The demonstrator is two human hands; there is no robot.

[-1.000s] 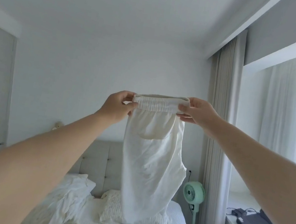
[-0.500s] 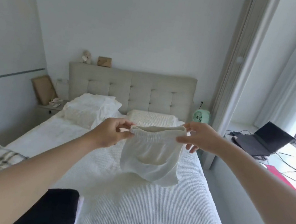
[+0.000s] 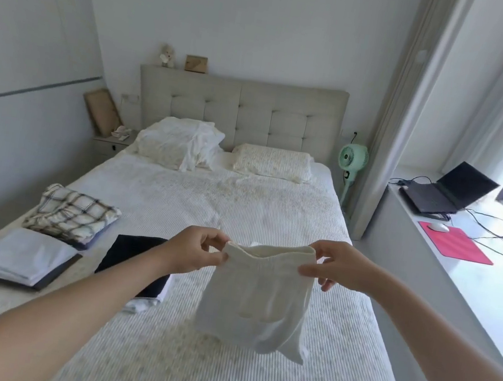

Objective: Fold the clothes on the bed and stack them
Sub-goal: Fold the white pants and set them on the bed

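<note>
Above bed (image 3: pixel 241 208), both hands pinch cream shorts (image 3: pixel 254 301), waistband up, length hanging.

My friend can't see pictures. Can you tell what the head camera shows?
Two hands, left hand and right hand, pinch the waistband of cream shorts above a white bed. Folded clothes sit at its left edge.

- no text, label, brand, number or sign can be read anywhere in the head view.
</note>
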